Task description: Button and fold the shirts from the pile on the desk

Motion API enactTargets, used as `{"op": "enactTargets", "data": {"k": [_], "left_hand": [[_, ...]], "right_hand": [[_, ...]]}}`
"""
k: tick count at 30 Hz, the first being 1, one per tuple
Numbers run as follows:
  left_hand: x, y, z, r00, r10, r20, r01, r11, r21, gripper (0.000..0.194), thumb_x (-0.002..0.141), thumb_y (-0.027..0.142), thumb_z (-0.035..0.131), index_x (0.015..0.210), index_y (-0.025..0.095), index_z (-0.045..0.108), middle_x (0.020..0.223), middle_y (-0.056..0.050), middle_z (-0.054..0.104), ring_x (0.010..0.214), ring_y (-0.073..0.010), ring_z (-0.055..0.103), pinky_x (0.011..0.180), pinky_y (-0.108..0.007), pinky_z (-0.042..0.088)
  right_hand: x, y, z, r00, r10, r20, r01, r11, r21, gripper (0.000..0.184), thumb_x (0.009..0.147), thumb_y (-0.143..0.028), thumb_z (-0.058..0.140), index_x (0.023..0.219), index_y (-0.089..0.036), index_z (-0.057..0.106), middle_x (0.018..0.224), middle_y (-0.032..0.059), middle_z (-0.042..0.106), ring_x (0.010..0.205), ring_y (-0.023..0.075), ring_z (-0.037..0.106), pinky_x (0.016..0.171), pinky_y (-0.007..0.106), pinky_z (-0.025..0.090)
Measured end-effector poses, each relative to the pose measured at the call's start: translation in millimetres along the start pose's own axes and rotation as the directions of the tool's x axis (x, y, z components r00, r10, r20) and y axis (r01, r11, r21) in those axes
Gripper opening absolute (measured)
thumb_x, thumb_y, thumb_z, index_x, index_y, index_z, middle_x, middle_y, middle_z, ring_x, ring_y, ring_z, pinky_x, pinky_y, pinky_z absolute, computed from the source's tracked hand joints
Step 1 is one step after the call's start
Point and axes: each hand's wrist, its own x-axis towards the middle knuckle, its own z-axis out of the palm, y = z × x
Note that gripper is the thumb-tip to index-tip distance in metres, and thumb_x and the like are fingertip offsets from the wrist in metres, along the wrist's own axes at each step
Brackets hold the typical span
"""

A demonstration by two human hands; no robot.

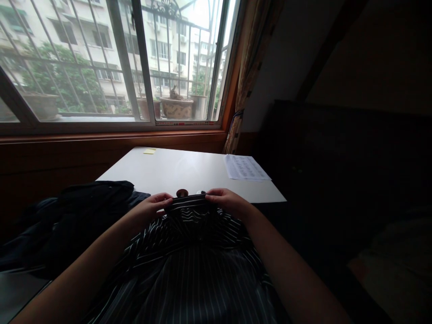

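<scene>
Dark striped garment (192,210) at centre, near side of white table (178,168), band stretched between hands. Left hand (157,205), 9 o'clock: fingers pinching band's end. Right hand (227,200), 3 o'clock: fingers pinching opposite end. From band: yellow paper (149,151) at 11 o'clock, printed sheets (246,168) at 2, dark clothes (77,220) at 9.
</scene>
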Motion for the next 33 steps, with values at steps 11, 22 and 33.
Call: {"op": "enactTargets", "data": {"k": [11, 22, 33], "left_hand": [[8.9, -11.8, -3.5, 0.983, 0.145, -0.114, -0.059, 0.831, 0.553, 0.026, 0.073, 0.044, 0.069, 0.082, 0.020, 0.069, 0.071, -0.003, 0.068, 0.067, -0.0220, 0.060, 0.062, -0.029, 0.043], [7.2, -24.8, 9.2, 0.956, 0.121, -0.268, -0.070, 0.979, 0.190, 0.030, 0.070, 0.040, 0.074, 0.087, 0.018, 0.064, 0.080, -0.002, 0.065, 0.071, -0.0179, 0.062, 0.063, -0.028, 0.049], [2.6, -33.9, 6.6, 0.958, -0.007, -0.286, -0.069, 0.965, -0.255, 0.027, 0.069, 0.020, 0.084, 0.088, 0.014, 0.065, 0.082, -0.004, 0.068, 0.072, -0.0153, 0.066, 0.063, -0.024, 0.055]], "right_hand": [[-0.6, 9.5, 4.9, 0.938, -0.168, -0.302, -0.044, 0.808, -0.587, 0.022, 0.072, -0.005, 0.065, 0.080, -0.022, 0.077, 0.087, 0.0040, 0.071, 0.086, 0.0220, 0.064, 0.083, 0.033, 0.046], [-3.5, 32.1, 5.5, 0.968, 0.040, -0.247, -0.068, 0.992, -0.105, 0.021, 0.077, -0.021, 0.063, 0.097, -0.020, 0.065, 0.090, 0.0033, 0.070, 0.073, 0.0156, 0.064, 0.062, 0.026, 0.049], [-18.5, 38.3, 9.7, 0.994, 0.051, -0.101, -0.001, 0.893, 0.450, 0.050, 0.059, -0.013, 0.076, 0.106, -0.022, 0.062, 0.092, 0.0001, 0.068, 0.074, 0.0145, 0.065, 0.066, 0.026, 0.051]]}}
